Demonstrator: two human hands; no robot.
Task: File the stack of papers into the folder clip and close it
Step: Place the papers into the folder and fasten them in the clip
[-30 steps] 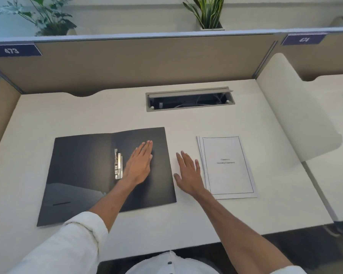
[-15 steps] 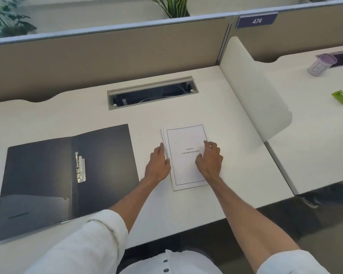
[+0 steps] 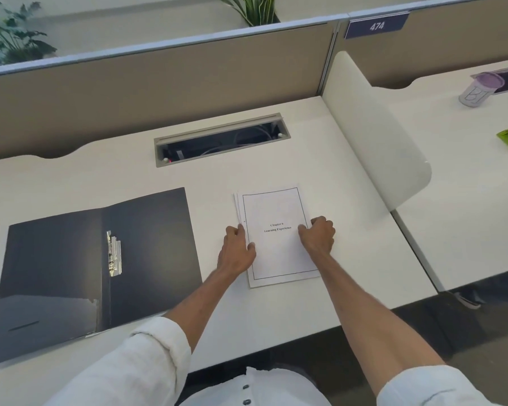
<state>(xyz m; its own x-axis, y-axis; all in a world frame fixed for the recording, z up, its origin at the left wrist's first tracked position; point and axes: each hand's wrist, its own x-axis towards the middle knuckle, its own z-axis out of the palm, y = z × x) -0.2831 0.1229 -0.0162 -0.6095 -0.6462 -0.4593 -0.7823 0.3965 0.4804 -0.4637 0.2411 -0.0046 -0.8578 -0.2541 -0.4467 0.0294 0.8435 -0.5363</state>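
Gripping paper stack edges | left hand curled | right hand curled

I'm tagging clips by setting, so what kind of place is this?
Most likely an open-plan office: a numbered partition sign, a desk with a cable tray, and a neighbouring desk.

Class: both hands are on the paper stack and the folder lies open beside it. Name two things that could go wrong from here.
1. The stack of papers is already fanned along its left edge, so sheets may slip apart when the left hand and right hand lift it.
2. The clip in the open folder might snag or crease uneven edges.
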